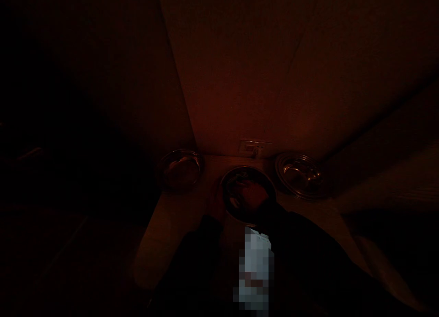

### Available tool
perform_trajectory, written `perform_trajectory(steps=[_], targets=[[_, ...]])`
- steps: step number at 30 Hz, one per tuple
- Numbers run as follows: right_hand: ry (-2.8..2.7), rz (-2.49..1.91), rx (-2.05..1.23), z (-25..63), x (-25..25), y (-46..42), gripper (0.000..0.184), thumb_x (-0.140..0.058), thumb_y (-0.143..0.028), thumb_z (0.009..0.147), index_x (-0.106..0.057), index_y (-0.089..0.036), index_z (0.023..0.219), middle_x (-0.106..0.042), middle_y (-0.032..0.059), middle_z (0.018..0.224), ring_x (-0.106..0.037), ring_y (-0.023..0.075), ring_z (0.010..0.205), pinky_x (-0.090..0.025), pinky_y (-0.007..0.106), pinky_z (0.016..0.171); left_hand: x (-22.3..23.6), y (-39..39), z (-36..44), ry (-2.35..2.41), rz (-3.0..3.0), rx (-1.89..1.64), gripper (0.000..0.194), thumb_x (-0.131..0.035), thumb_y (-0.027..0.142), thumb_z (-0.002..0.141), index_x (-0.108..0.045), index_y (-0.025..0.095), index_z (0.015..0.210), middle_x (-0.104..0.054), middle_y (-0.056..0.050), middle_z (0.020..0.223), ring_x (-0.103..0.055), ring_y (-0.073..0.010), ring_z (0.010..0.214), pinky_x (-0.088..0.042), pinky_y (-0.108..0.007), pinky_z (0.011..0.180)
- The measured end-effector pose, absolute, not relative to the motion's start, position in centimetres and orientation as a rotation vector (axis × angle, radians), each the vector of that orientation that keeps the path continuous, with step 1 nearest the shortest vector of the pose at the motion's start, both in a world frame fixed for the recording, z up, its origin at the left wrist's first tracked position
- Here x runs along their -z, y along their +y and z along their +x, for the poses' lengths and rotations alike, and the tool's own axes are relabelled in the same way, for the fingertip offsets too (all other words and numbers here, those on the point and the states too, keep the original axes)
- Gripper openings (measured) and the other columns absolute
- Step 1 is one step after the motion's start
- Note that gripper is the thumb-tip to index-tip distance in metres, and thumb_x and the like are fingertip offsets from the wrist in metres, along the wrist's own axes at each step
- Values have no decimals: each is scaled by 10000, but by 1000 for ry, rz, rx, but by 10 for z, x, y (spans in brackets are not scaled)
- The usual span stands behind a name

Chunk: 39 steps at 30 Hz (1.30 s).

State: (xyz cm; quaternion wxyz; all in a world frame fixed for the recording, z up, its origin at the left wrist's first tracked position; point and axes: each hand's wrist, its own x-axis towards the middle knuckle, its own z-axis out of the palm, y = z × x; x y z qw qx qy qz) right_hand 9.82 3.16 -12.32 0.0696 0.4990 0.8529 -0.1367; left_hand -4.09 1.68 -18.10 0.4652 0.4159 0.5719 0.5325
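The scene is very dark, with a dim reddish light. A round metal-rimmed bowl (247, 167) stands on a wooden surface, centre. My right hand (254, 194) reaches into it from the right, its fingers bent down among contents too dark to name. Against the bowl's left outer side lies my left hand (215, 199), seemingly holding it steady; its fingers are barely visible. Dark sleeves cover both forearms.
A shiny round dish (181, 151) sits to the left, and stacked metal plates or lids (291, 158) to the right. Behind the bowl, a wall socket (255, 147) has a plug in it. A bright pixelated patch (257, 257) appears below the bowl. Walls enclose the wooden surface (164, 230).
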Motion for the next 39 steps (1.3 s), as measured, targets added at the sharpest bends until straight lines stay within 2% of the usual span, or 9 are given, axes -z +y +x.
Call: perform_trajectory(steps=[4,9,14,18,22,27,30,34,39], targets=[[2637,1350,441,99,125,25,379,-511,-165,854,-643,-255,1197,-536,59,1399,-445,287,1306,-310,545,1078,174,17,-42,1433,1052,-1293,400,-393,260,904,-633,130,1197,-614,-120,1302,-541,-236,1237,-370,-378,1095],[2664,1120,534,114,122,18,373,-561,-100,813,-698,-293,1101,-576,3,1360,-467,231,1294,-408,425,1026,173,15,-42,1468,1042,-1258,423,-390,291,916,-602,113,1235,-591,-131,1332,-534,-230,1244,-377,-369,1089],[2668,1149,523,111,120,18,358,-541,-112,849,-687,-292,1122,-610,4,1317,-461,228,1293,-413,418,1019,176,16,-43,1416,1071,-1287,382,-392,253,915,-633,153,1193,-618,-97,1305,-558,-213,1218,-399,-355,1076],[2641,1332,452,99,121,27,308,-558,-182,886,-638,-243,1178,-603,51,1305,-479,242,1263,-393,454,1034,180,19,-44,1399,1087,-1264,365,-409,262,914,-640,190,1189,-616,-73,1311,-553,-200,1224,-393,-358,1080],[2536,1555,372,96,120,34,304,-556,-335,929,-589,-175,1185,-606,90,1216,-585,235,1091,-487,464,909,184,19,-44,1427,1078,-1288,385,-388,300,927,-630,171,1196,-619,-91,1302,-558,-209,1216,-397,-365,1074],[2508,1604,324,96,117,32,313,-560,-293,902,-605,-201,1197,-631,118,1209,-539,285,1153,-488,429,885,185,19,-43,1411,1086,-1317,376,-397,293,917,-627,162,1183,-617,-105,1303,-551,-213,1224,-382,-381,1085],[2558,1496,355,97,116,28,305,-546,-272,885,-638,-246,1174,-631,85,1255,-517,292,1187,-465,430,919,183,19,-42,1427,1079,-1314,379,-382,302,920,-624,162,1177,-614,-107,1306,-552,-216,1221,-388,-395,1078],[2599,1308,435,105,116,19,323,-536,-172,863,-680,-315,1114,-640,3,1264,-506,223,1220,-426,389,986,183,19,-41,1433,1056,-1320,375,-379,291,915,-627,164,1166,-636,-101,1272,-569,-207,1196,-403,-373,1065],[2564,1351,438,114,115,17,344,-499,-184,881,-665,-328,1146,-640,13,1261,-514,214,1219,-492,333,873,186,19,-41,1396,1029,-1341,385,-397,313,911,-632,150,1169,-631,-119,1275,-577,-222,1187,-415,-378,1055]])
